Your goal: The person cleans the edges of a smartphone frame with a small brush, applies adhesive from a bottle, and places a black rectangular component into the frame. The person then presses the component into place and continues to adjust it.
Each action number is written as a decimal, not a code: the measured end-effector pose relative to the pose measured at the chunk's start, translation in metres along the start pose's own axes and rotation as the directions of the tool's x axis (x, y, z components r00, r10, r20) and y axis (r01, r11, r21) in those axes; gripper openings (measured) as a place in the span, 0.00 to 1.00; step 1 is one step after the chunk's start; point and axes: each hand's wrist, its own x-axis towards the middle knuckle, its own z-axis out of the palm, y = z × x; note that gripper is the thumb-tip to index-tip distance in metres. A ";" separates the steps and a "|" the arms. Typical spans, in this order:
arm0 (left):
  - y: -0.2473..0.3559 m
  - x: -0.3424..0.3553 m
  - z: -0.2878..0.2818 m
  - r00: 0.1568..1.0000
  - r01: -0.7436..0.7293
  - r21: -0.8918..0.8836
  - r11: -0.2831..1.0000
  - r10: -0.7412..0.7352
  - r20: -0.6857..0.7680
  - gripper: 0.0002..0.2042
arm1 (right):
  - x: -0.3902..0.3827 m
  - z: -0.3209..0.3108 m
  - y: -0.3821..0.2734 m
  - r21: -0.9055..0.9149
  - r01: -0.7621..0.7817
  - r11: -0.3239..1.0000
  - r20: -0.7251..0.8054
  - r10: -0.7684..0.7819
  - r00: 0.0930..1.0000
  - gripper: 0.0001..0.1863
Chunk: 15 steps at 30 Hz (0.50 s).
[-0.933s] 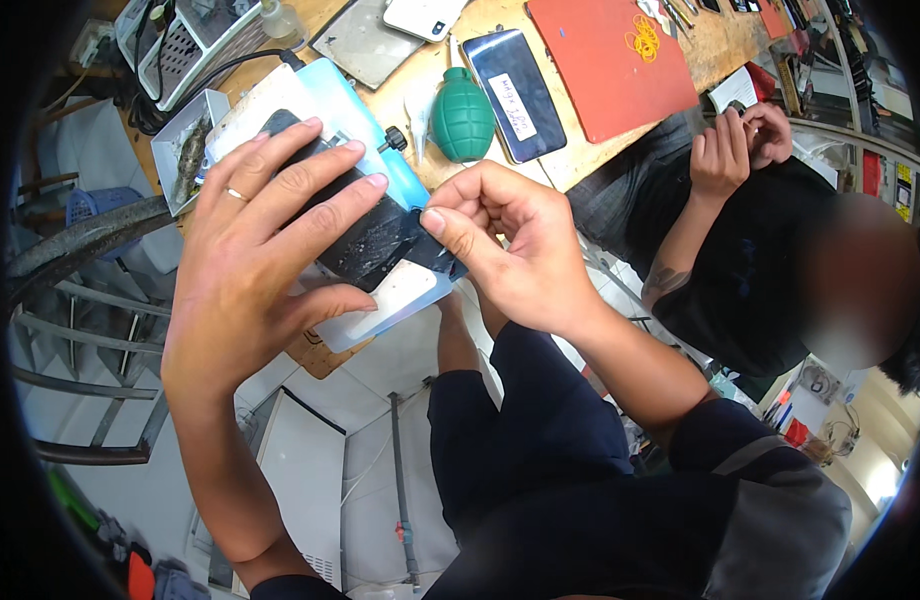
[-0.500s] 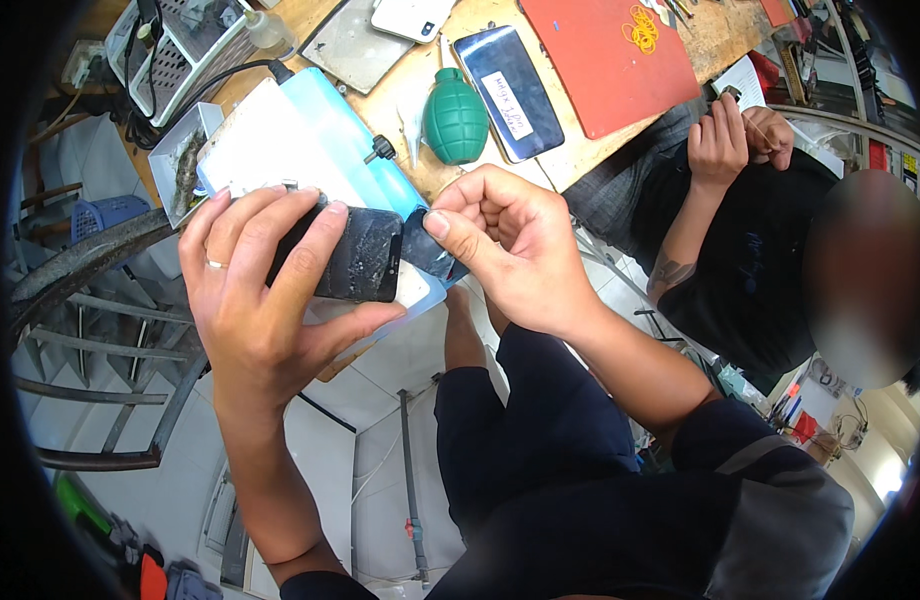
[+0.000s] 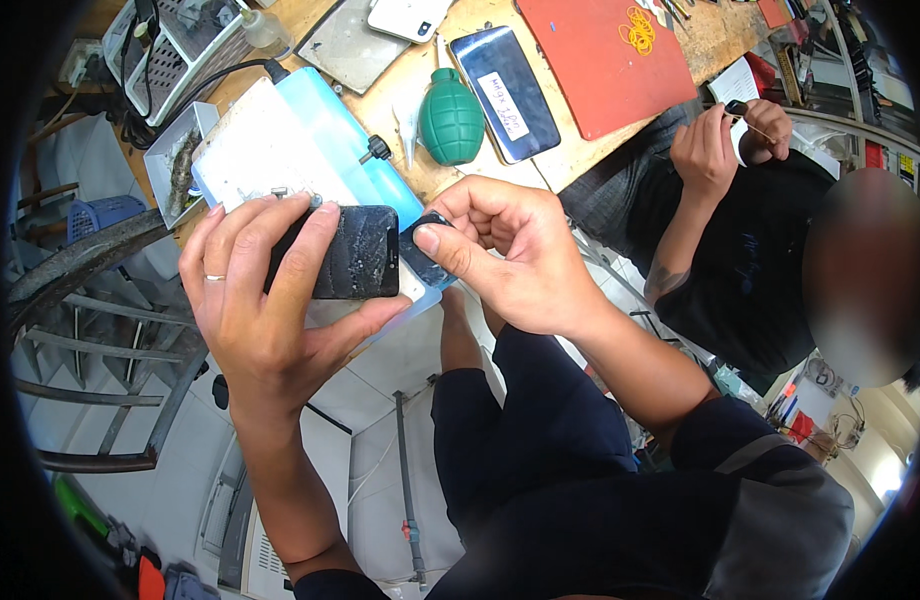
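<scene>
A dark, scuffed phone screen panel (image 3: 365, 255) lies on a light blue bench device (image 3: 325, 105) with a pale top plate (image 3: 265, 140). My left hand (image 3: 265, 265) spans the panel, fingers on its far edge and thumb along its near edge. Just beyond the panel's right end, my right hand (image 3: 515, 250) is closed in a pinch on a thin dark sheet (image 3: 426, 266). Its fingers cover part of that sheet, so I cannot tell whether it is joined to the panel. A small metal piece (image 3: 280, 191) sits by my left fingertips.
Behind the device stand a green grenade-shaped squeeze bulb (image 3: 452, 120) and a dark phone with a label (image 3: 505, 95). A red mat (image 3: 610, 65) holds yellow rubber bands (image 3: 637, 32). At right, a co-worker's hands (image 3: 715, 150) hold a small object. A white basket (image 3: 175, 60) is far left.
My right hand has shifted slightly left, and the dark sheet in its pinch has changed angle. My left hand stays on the panel. The co-worker's hands have moved a little.
</scene>
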 end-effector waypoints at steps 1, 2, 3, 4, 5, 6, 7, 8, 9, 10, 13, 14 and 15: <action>0.000 0.000 0.000 1.000 -0.003 0.005 1.000 0.003 0.002 0.39 | 0.000 0.000 -0.001 -0.013 -0.002 1.000 0.003 0.002 1.000 0.06; 0.000 0.000 0.000 1.000 0.000 0.002 1.000 0.000 0.002 0.39 | 0.000 -0.001 -0.003 -0.027 -0.004 1.000 0.006 0.004 1.000 0.06; 0.000 -0.001 0.000 1.000 0.005 -0.007 1.000 -0.005 0.000 0.39 | 0.000 -0.001 -0.004 -0.036 -0.004 0.999 0.007 0.004 1.000 0.05; 0.000 -0.001 0.000 1.000 0.003 0.000 1.000 -0.003 0.004 0.39 | 0.000 -0.001 -0.005 -0.038 -0.012 0.999 0.006 0.013 1.000 0.05; 0.000 -0.001 0.000 1.000 0.005 0.000 1.000 -0.005 0.005 0.39 | -0.001 -0.001 -0.006 -0.037 -0.018 0.999 0.003 0.019 1.000 0.05; 0.001 0.000 0.000 1.000 0.005 -0.004 1.000 -0.005 0.002 0.39 | -0.001 0.000 -0.007 -0.035 -0.025 0.999 0.001 0.025 1.000 0.05; 0.001 0.000 0.000 1.000 0.005 0.004 1.000 -0.005 0.005 0.38 | -0.001 -0.001 -0.008 -0.043 -0.025 0.999 0.003 0.026 1.000 0.05; 0.001 -0.001 -0.001 1.000 0.004 0.007 1.000 -0.004 0.004 0.36 | -0.002 -0.001 -0.008 -0.051 -0.026 0.998 0.005 0.026 1.000 0.05; 0.001 -0.001 -0.001 1.000 0.011 0.009 1.000 -0.012 0.008 0.35 | -0.002 -0.001 -0.008 -0.058 -0.032 0.998 0.003 0.032 0.999 0.05; 0.002 -0.001 -0.001 1.000 0.004 0.007 1.000 -0.004 0.002 0.35 | -0.002 -0.001 -0.009 -0.063 -0.024 0.998 0.007 0.024 1.000 0.05; 0.002 -0.001 0.000 1.000 0.007 -0.007 1.000 -0.007 0.001 0.36 | -0.002 -0.002 -0.008 -0.066 -0.018 0.998 0.012 0.019 1.000 0.05; 0.001 -0.001 0.000 1.000 0.010 -0.014 1.000 -0.010 0.001 0.37 | -0.001 -0.002 -0.008 -0.062 -0.018 0.998 0.018 0.019 1.000 0.05; 0.001 -0.002 0.000 1.000 0.012 -0.026 1.000 -0.012 -0.002 0.39 | -0.001 -0.003 -0.008 -0.059 -0.026 0.998 0.020 0.027 0.999 0.05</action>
